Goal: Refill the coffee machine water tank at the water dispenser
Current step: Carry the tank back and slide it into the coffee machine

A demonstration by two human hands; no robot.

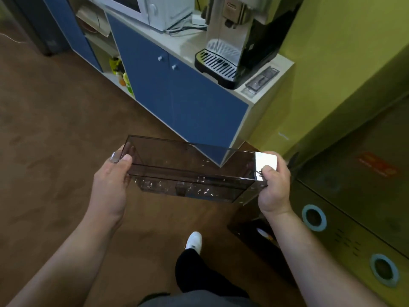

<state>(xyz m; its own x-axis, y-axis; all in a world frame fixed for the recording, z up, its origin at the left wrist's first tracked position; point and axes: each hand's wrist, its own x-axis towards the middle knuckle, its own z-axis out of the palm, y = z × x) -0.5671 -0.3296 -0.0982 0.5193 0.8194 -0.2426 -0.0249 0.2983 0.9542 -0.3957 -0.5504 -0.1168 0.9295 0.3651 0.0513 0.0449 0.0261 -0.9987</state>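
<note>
Smoked-plastic tank: the water tank [190, 171] is a long, dark, see-through box, held level in the air above the brown floor [55, 129], well apart from the worktop [183, 44].
Tank contents: it looks nearly empty; only small drops shine on the inside walls.
Left hand: the left hand [110, 185] has its grip pinching the left end of the tank, thumb on top of the rim, the other fingers hidden behind.
Right hand: the right hand [274, 189] has its grip pressed on the right end, the thumb lying on the silver plate [265, 162] there.
Coffee machine: the coffee machine [230, 41] stands on the worktop beside a white microwave [152, 9], above the blue cabinet doors [177, 85].
Step in hand: I judge the tank is being carried to the water dispenser; a dispenser is not clearly in view.
How to do it well: keep the open top upward and both ends at the same height, hold firmly, and watch the cabinet corner and the green unit [354, 207] on the right while walking.
After filling: the tank will be much heavier, so one hand should support it from under.
</note>
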